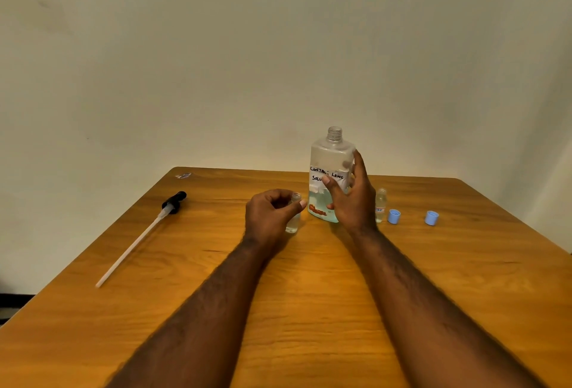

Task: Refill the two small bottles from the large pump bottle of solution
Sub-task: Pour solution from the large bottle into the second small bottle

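The large clear bottle (328,158) stands upright on the wooden table (309,279), its neck open and a handwritten label on its front. My right hand (353,199) wraps around its right side, thumb across the label. My left hand (272,212) grips a small clear bottle (293,223) that stands just left of the large one, uncapped. A second small bottle (380,202) stands uncapped right of the large bottle, partly hidden behind my right hand. The pump head with its long white tube (139,237) lies on the table at the left.
Two light blue caps, one near (394,216) and one farther right (431,218), lie on the table beyond the second small bottle. A small sticker (184,175) sits at the table's far left corner. A pale wall stands behind the table.
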